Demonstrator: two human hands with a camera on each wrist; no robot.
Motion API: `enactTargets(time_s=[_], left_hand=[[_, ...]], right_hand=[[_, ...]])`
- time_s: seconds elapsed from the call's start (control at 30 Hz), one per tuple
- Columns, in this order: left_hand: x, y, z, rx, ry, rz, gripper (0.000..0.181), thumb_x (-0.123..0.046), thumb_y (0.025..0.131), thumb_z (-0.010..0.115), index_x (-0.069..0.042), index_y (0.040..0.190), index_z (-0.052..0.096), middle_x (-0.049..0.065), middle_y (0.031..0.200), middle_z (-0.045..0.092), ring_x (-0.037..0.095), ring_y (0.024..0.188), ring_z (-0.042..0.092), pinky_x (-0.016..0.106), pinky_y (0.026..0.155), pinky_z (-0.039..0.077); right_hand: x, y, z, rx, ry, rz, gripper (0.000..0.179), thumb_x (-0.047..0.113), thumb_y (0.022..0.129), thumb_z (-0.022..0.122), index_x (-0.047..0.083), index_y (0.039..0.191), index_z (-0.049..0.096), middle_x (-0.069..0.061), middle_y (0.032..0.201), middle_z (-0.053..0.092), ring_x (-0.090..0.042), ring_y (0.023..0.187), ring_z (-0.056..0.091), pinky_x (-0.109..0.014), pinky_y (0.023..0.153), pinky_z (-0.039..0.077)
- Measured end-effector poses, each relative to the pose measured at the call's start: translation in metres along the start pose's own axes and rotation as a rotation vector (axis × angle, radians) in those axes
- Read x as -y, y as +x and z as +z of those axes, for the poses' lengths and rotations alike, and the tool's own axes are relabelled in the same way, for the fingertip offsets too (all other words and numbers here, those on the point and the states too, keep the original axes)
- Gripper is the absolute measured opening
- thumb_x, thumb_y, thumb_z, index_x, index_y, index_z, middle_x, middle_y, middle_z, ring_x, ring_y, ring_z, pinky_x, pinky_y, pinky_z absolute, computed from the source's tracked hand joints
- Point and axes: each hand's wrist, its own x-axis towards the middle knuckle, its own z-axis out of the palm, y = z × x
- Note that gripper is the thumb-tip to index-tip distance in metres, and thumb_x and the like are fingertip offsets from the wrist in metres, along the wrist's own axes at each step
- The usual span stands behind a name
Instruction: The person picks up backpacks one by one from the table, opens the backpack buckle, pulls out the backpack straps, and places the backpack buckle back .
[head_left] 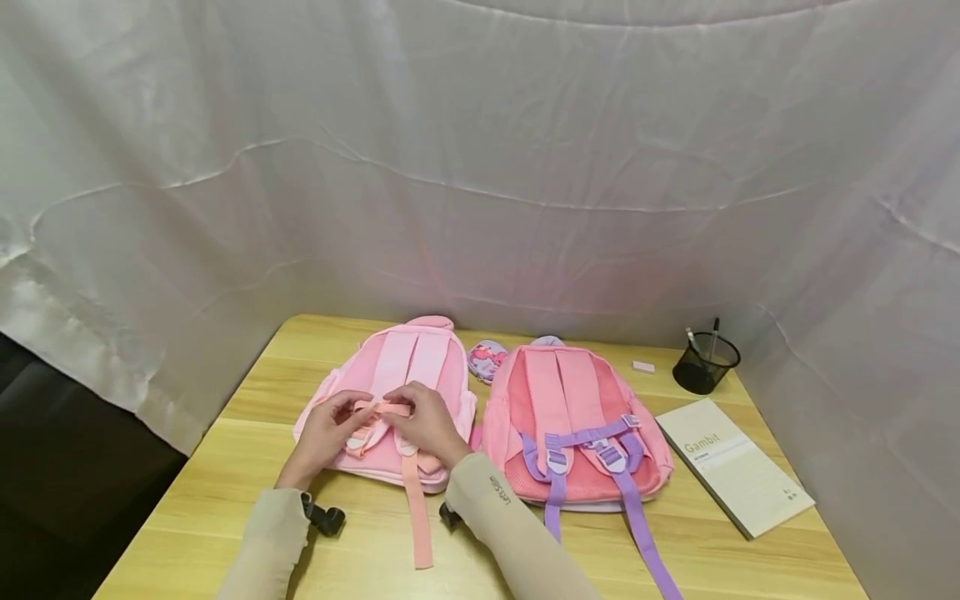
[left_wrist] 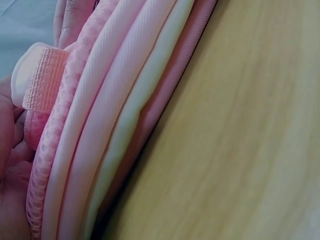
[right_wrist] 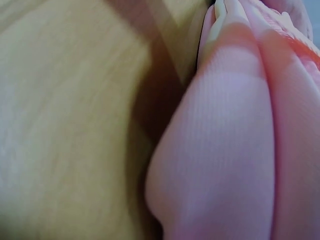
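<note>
1. Two small fabric backpacks lie on the light wood-grain table (head_left: 187,517), straps upward; the one in your hands is the pale pink backpack with orange webbing (head_left: 448,383), on the left, in front of you and close beside the other.
2. Your left hand (head_left: 324,433) is over the lower left of that backpack; its thumb and fingertips come together, pinching the flat orange webbing strap (head_left: 393,409).
3. Your right hand (head_left: 427,423) is just beside it; thumb and fingers are clamped on the same strap, a short length stretching between both hands; the exact contact of the fingertips is partly hidden.
4. A long orange strap tail (head_left: 417,517) hangs from the backpack's lower edge onto the table, between your forearms; the left wrist view shows a white plastic buckle (left_wrist: 26,72) threaded with orange webbing, beside your fingers.
5. On the right lies the coral-pink backpack with purple webbing straps (head_left: 577,392); two purple tails run toward you; a rounded lilac piece with a pink print (head_left: 487,360) shows between the backpacks.
6. Farther right: a cream-covered notebook marked "Gambit" (head_left: 738,479); a black mesh pen cup (head_left: 697,375) holding writing tools; a small pale pink block (head_left: 642,367) near the cup.
</note>
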Motion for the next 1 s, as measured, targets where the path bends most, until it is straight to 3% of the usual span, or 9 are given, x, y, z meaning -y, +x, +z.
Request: enactTargets(time_s=[0.2,0.5,0.77,1.0], left_hand=[[0.0040,0.0006,-0.0024,0.018,-0.023,-0.013,0.023,-0.016,0.099,0.071,-0.006,0.119,0.072,0.013,0.099,0.073,0.002,0.084,0.065,0.017,0.073,0.055],[0.0019,-0.0019,-0.0047,0.027,0.022,0.000,0.024,-0.022,0.098,0.073,-0.009,0.118,0.072,0.007,0.102,0.072,0.005,0.085,0.063,0.017,0.074,0.054],[0.0027,-0.0006,-0.0028,0.020,0.047,0.016,0.025,-0.023,0.096,0.076,-0.014,0.119,0.073,0.004,0.101,0.069,0.007,0.082,0.060,0.018,0.072,0.053],[0.0023,0.0002,-0.0007,0.023,0.064,0.049,0.027,-0.021,0.094,0.078,-0.013,0.119,0.072,0.004,0.098,0.071,0.006,0.082,0.062,0.018,0.073,0.052]], right_hand=[[-0.0014,-0.0005,0.0012,-0.020,0.027,-0.009,0.022,0.018,0.091,0.080,0.012,0.113,0.078,0.000,0.105,0.074,-0.004,0.090,0.061,-0.017,0.082,0.050],[0.0008,0.0003,0.0032,-0.006,0.040,-0.007,0.026,0.019,0.092,0.079,0.013,0.118,0.077,0.001,0.104,0.073,-0.002,0.087,0.058,-0.016,0.079,0.049],[-0.0030,0.0013,0.0037,0.007,0.115,-0.032,0.027,0.023,0.098,0.074,0.012,0.123,0.074,-0.002,0.115,0.076,-0.009,0.104,0.069,-0.021,0.093,0.054],[-0.0042,0.0025,0.0049,0.019,0.133,-0.028,0.023,0.020,0.097,0.075,0.014,0.118,0.074,0.000,0.108,0.076,-0.006,0.101,0.069,-0.020,0.094,0.053]])
